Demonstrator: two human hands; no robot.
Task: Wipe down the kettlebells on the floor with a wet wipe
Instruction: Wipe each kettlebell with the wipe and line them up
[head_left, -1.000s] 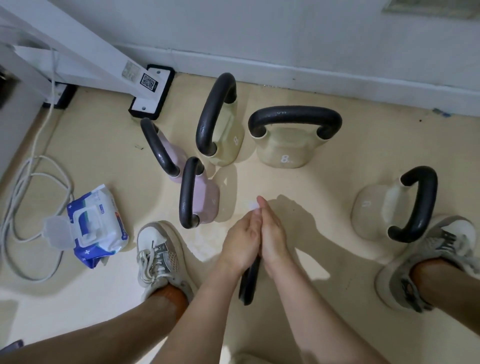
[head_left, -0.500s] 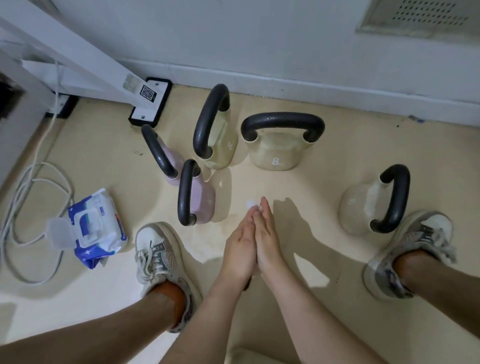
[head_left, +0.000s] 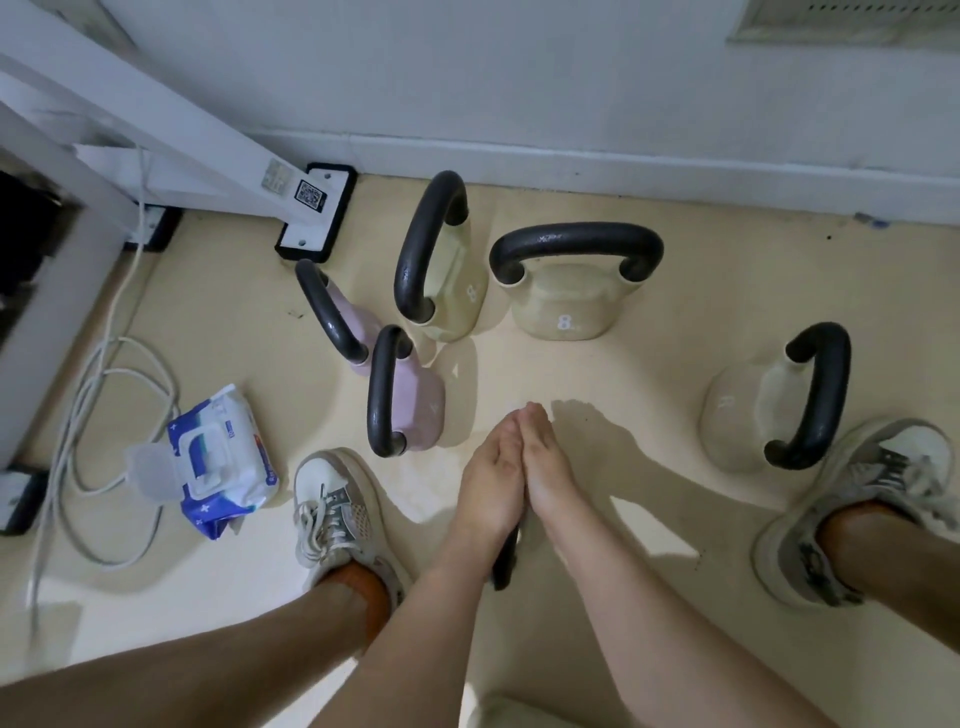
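Wiping step: left hand (head_left: 493, 478) and right hand (head_left: 548, 478), fingers straight, press flat on a handle (head_left: 504, 564) mid-floor. Wipe not discernible. Next, probably the kettlebells (head_left: 563, 306) near the wall.

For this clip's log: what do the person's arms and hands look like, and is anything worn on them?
Both are bare. The left hand and right hand have no gloves, and no rings show from this angle. The left forearm and right forearm show no sleeves within the frame, and no watch, bracelet or strap is visible at either wrist.
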